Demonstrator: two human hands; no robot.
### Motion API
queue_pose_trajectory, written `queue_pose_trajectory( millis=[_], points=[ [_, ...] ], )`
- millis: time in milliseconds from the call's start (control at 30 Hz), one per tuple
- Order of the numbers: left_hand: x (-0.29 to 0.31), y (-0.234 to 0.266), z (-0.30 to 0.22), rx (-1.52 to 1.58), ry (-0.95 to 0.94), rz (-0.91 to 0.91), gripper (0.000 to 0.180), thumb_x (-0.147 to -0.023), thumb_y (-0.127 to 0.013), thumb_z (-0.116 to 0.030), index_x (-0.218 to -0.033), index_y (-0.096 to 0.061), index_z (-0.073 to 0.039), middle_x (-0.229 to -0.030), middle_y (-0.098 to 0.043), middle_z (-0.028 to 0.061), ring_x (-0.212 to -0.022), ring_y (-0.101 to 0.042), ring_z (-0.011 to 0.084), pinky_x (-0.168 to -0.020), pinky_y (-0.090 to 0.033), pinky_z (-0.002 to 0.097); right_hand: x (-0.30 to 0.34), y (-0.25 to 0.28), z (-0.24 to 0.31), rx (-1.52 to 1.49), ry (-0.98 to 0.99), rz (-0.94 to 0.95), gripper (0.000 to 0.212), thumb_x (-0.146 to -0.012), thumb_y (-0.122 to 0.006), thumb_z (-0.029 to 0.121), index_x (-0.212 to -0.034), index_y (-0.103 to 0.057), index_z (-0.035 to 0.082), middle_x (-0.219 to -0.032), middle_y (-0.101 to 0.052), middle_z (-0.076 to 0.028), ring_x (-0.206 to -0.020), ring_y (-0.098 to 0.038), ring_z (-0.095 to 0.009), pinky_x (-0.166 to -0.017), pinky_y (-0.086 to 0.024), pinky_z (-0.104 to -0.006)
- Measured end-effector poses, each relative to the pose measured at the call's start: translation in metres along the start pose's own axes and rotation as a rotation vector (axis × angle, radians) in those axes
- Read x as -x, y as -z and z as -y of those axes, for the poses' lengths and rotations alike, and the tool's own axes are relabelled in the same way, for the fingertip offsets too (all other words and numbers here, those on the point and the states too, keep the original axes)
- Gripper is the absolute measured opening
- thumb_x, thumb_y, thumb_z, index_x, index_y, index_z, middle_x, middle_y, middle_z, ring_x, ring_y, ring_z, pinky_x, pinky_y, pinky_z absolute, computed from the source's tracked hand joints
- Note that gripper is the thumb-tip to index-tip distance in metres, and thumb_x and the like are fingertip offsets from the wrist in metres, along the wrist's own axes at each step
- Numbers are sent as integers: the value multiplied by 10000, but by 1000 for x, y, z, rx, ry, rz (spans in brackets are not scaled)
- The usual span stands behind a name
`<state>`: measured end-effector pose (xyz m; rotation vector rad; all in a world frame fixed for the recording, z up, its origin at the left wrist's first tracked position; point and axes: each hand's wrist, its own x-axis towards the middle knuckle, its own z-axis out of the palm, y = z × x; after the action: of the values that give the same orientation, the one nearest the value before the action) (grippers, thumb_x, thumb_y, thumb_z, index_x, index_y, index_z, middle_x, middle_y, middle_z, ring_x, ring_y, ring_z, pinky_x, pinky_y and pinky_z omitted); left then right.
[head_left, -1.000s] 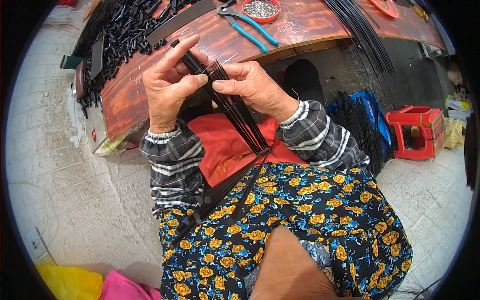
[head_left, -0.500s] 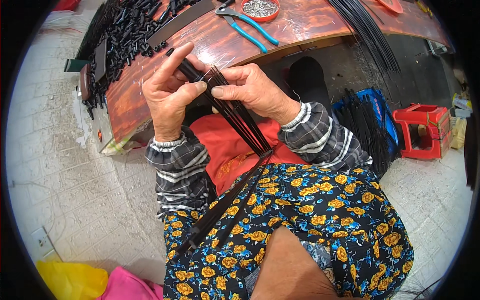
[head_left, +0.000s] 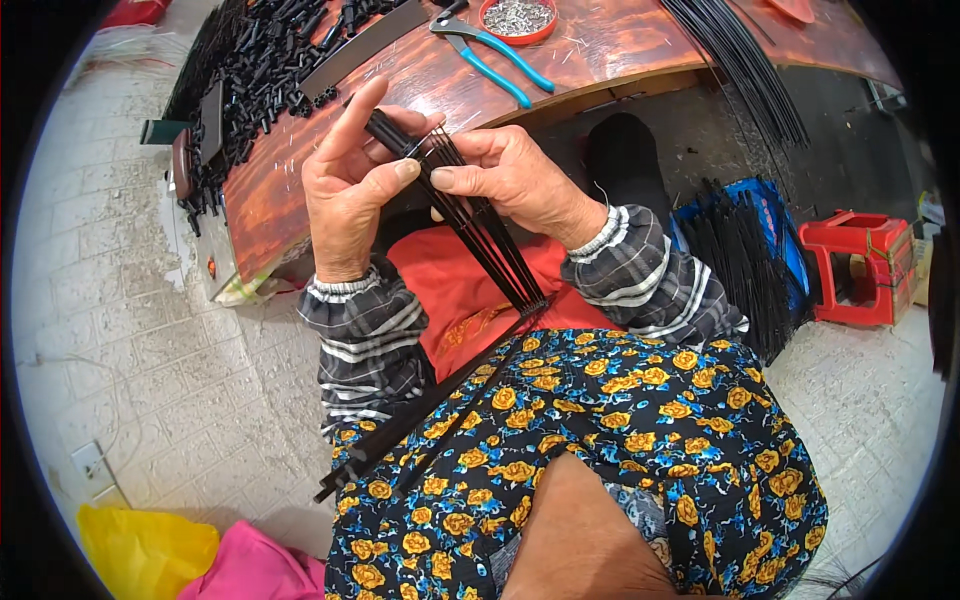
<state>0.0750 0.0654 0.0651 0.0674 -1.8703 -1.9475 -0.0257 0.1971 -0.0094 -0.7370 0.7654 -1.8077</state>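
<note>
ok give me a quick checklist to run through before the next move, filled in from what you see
1. Left hand holding the black tube: ok.
2. Right hand pinching the thin black rods: ok, near their upper ends.
3. Rod tips drawn together: not ok, several stand apart.
4. Teal-handled pliers out of the hands: ok, on the table.
5. Every rod undamaged: cannot tell, fingers hide parts.

The lower black rods [head_left: 400, 425] swing toward the person's left, their ends now poking past the edge of the floral cloth [head_left: 620, 400], and the separate strand [head_left: 460, 420] lies nearer them. The view shifts too, putting the red stool [head_left: 840, 232] farther right.
</note>
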Motion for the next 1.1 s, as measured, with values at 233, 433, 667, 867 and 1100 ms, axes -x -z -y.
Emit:
queue_pose_trajectory(
  millis=[233,433,667,867,1100],
  points=[
    [-5,8,-11,15,90,159,672,-749,-563,88,-1388,-363,26,-1142,-554,139,-1125,-559,265,-956,-465,355,0,-1,3,-15,-57,8,282,-892,-622,124,-1132,-587,-21,-897,-650,-49,-760,-637,-117,-692,-550,-254],
    [-10,17,-13,-52,148,211,684,-746,-575,65,-1393,-358,23,-1151,-541,122,-1118,-557,231,-948,-463,323,0,0,4,-13,-93,-24,294,-887,-631,147,-1129,-590,-13,-888,-656,-59,-739,-653,-127,-667,-545,-240],
    [-12,22,-13,-24,178,250,660,-755,-594,65,-1378,-380,31,-1120,-554,98,-1064,-581,198,-937,-469,306,0,-2,9,-22,-110,-14,310,-889,-630,177,-1134,-578,-5,-863,-664,-77,-734,-666,-140,-648,-544,-232],
    [-10,20,-10,-56,162,216,652,-743,-557,47,-1378,-426,-28,-1062,-584,69,-965,-590,128,-848,-481,247,-1,-5,8,-52,-121,-42,312,-887,-628,160,-1148,-574,-3,-885,-659,-69,-737,-670,-148,-646,-549,-237],
    [-9,15,-8,-101,133,180,670,-718,-503,84,-1373,-444,-43,-1047,-580,60,-950,-586,114,-818,-478,235,-1,-1,6,-50,-136,-58,314,-885,-626,134,-1159,-569,-8,-897,-654,-61,-740,-669,-151,-648,-554,-243]
  ],
)
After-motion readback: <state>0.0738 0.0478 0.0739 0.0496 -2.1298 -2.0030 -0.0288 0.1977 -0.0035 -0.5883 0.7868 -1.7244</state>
